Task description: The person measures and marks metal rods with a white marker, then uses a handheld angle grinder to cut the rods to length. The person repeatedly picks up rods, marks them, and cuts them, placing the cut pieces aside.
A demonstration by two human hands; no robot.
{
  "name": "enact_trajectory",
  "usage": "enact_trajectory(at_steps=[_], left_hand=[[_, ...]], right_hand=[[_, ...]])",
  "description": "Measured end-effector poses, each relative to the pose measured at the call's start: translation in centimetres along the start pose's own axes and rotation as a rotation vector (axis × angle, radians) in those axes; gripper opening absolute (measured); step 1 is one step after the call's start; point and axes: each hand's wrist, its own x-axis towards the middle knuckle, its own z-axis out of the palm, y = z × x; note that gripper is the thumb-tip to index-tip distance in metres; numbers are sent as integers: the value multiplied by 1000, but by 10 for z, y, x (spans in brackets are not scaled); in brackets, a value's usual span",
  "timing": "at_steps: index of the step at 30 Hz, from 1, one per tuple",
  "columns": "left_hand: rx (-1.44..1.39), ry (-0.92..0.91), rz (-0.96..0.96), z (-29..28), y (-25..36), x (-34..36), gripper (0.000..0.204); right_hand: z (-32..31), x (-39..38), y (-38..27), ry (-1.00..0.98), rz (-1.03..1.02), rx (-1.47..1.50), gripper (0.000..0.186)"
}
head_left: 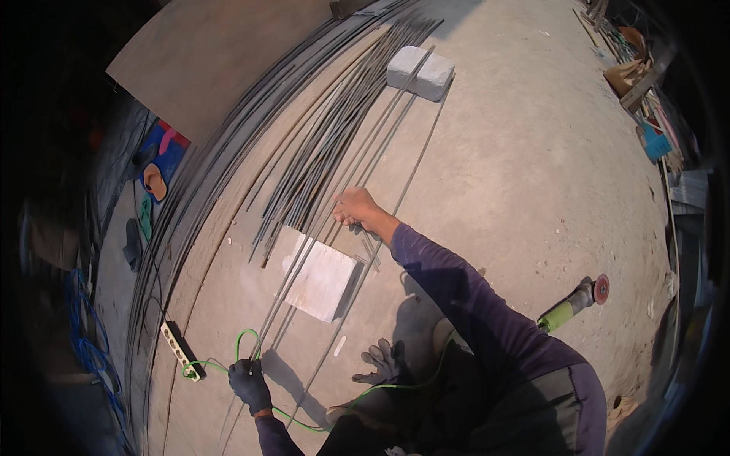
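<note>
My left hand, in a dark glove, is closed round long thin steel rods near the lower left, beside a green cable. Farther forward, my bare right hand has its fingers curled on the same rods. These rods lie across a pale square block and a second rounded block higher up. A few short rod pieces lie under my right wrist. A loose dark glove is on the ground near my body.
A bundle of rods and a brown board lie at left, with sandals, a power strip and blue cable. An angle grinder lies at right. Mixed materials and a blue container line the right edge.
</note>
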Motion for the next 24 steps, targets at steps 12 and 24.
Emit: enact_trajectory(at_steps=[12, 24], left_hand=[[-42, -326, 191, 13, 33, -56, 29], [50, -422, 543, 86, 103, -86, 18]], right_hand=[[0, -109, -6, -223, -63, -463, 40], [48, -203, 64, -786, -71, -998, 33]])
